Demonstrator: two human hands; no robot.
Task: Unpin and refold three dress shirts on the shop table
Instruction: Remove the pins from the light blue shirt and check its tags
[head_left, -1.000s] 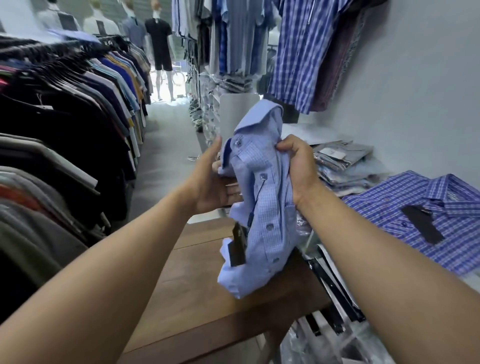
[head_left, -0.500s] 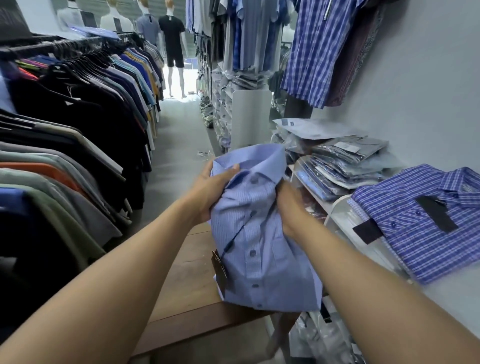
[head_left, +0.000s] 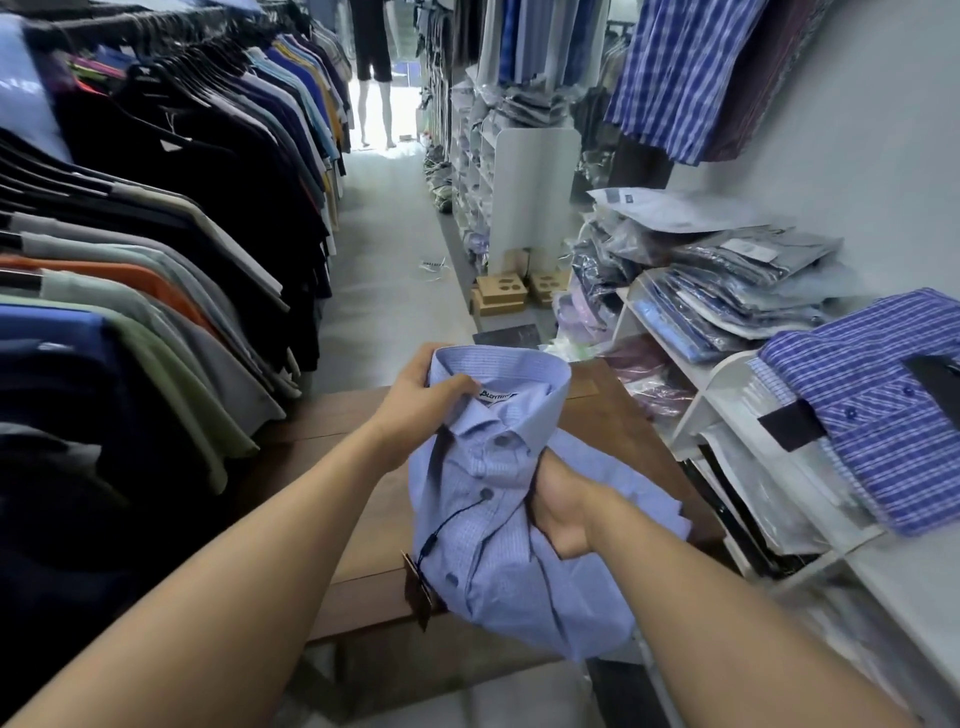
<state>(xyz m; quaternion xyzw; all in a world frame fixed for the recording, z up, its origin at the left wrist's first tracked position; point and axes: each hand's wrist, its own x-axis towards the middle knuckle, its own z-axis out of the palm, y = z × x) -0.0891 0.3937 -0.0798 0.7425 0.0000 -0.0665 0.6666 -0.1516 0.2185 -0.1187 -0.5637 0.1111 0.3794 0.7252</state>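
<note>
A long rack of hanging shirts in black, grey, green, orange and blue fills the left side of the aisle. Right of it, the left hand comes in from below and grips the left side of the collar of a light blue dress shirt, its fingers curled over the collar's edge. The shirt is bunched and partly folded, buttoned down the front and collar uppermost. It is held over the near part of the wooden table, its lower end hanging past the table's front edge; whether it touches the wood cannot be told. A dark hang tag dangles on a black cord at the shirt's lower left. The right hand clutches the fabric just right of the button line, its fingers curled into the cloth and mostly hidden by it. Far down the aisle stand a mannequin's legs. Cardboard boxes sit on the floor beyond the table. Further right, a pile of bagged shirts lies on a white shelf unit, and a folded blue plaid shirt rests on top at the far right.
</note>
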